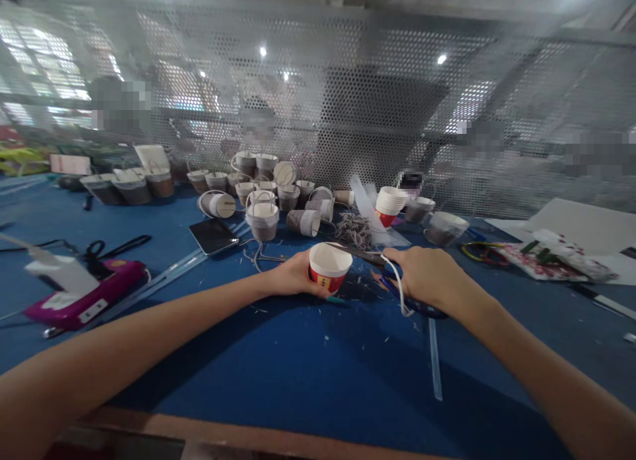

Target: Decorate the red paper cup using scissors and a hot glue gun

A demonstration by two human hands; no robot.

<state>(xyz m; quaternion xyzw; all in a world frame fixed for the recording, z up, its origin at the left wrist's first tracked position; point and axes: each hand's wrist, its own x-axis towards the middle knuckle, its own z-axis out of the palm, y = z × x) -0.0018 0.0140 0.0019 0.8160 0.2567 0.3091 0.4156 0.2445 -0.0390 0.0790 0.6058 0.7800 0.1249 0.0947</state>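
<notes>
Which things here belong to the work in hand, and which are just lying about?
Likely part of the job:
red-and-white cup, in the left hand
scissors, in the right hand
stack of similar cups
small handled buckets
grey stringy pile

Likely just lying about:
dark-screened phone
magenta power strip
white plug adapter

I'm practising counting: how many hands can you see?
2 clearly: the left hand holds a red cup, the right hand holds scissors. Any behind the mesh may be hidden.
</notes>
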